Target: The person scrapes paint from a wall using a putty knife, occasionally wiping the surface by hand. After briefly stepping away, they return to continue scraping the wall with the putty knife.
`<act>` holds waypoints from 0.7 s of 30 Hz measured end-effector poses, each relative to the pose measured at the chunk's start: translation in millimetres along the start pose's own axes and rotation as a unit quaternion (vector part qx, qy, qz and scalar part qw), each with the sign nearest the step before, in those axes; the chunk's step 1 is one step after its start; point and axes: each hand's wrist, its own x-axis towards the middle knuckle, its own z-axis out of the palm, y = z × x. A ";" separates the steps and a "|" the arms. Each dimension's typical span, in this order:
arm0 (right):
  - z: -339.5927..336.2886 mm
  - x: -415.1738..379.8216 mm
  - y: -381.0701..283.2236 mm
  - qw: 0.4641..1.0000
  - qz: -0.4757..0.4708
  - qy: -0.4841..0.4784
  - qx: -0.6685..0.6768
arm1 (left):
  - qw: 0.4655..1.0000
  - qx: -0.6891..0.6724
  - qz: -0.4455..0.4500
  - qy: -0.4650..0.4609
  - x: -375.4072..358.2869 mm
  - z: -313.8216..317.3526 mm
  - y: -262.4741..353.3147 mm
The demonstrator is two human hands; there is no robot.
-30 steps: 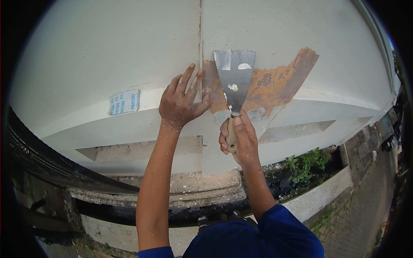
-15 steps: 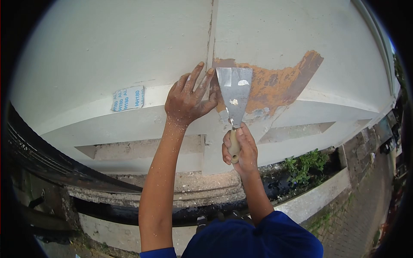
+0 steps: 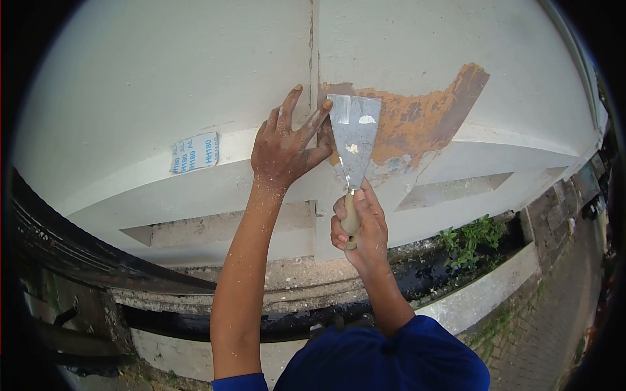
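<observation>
My right hand [image 3: 369, 228] is wrapped round the pale handle of a putty knife [image 3: 356, 133], its wide metal blade pointing up. White smears mark the blade, which overlaps the left part of a scraped brown-and-orange patch [image 3: 417, 117] on the pale wall [image 3: 215, 72]. Dusted with white specks, my left hand [image 3: 280, 146] is open beside the blade, fingers spread. Its index fingertip is right at the blade's upper left corner, and the thumb reaches toward the blade's left edge. A vertical groove [image 3: 313, 52] runs down the wall just above my fingers.
A piece of sandpaper [image 3: 195, 153] printed HH180 rests on the wall's ledge at left. Below the wall runs a dark drain channel [image 3: 417, 283] with a leafy plant [image 3: 473, 244]. A black metal structure [image 3: 85, 241] curves in at left; a paved path [image 3: 541, 332] lies at right.
My left index fingertip has come to the blade's corner, and its other fingers have spread wider. The putty knife has shifted slightly up in view, and the camera view has turned a little.
</observation>
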 end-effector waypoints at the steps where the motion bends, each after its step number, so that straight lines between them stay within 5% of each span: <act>1: -1.2 0.8 2.2 1.000 -0.004 -0.001 0.002 | 1.000 -0.004 -0.001 0.003 1.2 1.1 -0.5; 21: 3.1 -3.9 2.7 0.999 -0.010 0.020 -0.031 | 0.999 -0.021 0.008 0.049 -3.1 0.6 0.0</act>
